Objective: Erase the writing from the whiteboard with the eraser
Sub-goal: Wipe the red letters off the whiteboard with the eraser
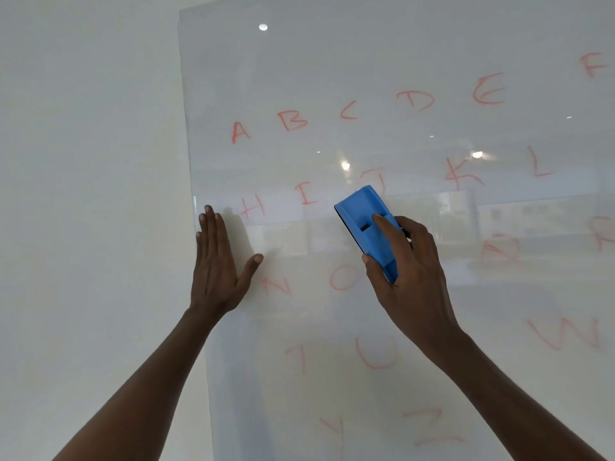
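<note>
While the right hand (411,271) has its grip clamped on the blue eraser (367,224), the thumb curls round the near edge and the forefinger lies along the top, with the rest of the fingers wrapped over the far side. The eraser's dark pad faces the whiteboard (332,78); I cannot tell whether it is pressed flat against it. Its upper end covers the bottom of the red J (374,178), and just below the grip the O (344,277) is half hidden by the thumb. To the left of the grip stand the I (305,193) and the H (253,209), and further left the left hand (218,261) lies flat on the board's left edge, fingers straight and together, thumb spread out, holding nothing. Above the grip runs the row A to F, to its right K (461,174) and L (539,163), and below it N, T, U, Y and Z, all in faint red marker. Beyond the board's left edge is plain white wall (90,161).
</note>
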Available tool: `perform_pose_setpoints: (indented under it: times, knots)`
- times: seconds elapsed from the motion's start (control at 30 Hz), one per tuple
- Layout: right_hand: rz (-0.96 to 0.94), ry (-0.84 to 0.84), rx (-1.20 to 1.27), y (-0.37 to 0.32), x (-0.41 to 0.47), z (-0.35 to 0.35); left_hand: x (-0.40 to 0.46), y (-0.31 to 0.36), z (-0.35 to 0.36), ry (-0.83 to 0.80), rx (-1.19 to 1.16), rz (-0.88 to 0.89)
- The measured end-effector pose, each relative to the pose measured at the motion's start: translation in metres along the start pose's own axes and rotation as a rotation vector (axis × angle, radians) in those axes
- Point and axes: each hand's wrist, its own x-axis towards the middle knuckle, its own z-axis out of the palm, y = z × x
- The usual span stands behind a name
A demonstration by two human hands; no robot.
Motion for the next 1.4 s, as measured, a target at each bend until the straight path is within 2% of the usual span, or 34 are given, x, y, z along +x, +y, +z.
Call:
perform_pose_setpoints:
  times: [0.13,0.3,0.53,0.7,0.83,1.23,1.4]
  knots:
    - [-0.011,0.01,-0.008,-0.018,0.008,0.019,0.019,-0.008,0.007,0.047,-0.039,-0.047]
    - [-0.038,0.006,-0.028,-0.028,0.019,0.04,0.039,-0.011,0.017,0.089,-0.088,0.002]
    - [-0.115,0.025,-0.066,-0.035,0.045,0.062,0.042,-0.018,0.03,0.122,-0.001,0.066]
    - [-0.113,0.011,-0.089,-0.031,0.063,0.077,0.04,-0.018,0.033,0.163,-0.008,0.026]
    - [-0.123,0.011,-0.127,-0.022,0.073,0.083,0.04,-0.018,0.034,0.172,-0.006,0.019]
    - [-0.32,-0.099,-0.207,-0.016,0.085,0.101,0.04,-0.018,0.033,0.169,-0.005,0.033]
    - [-0.347,-0.079,-0.265,-0.015,0.084,0.103,0.04,-0.018,0.034,0.172,0.011,0.04]
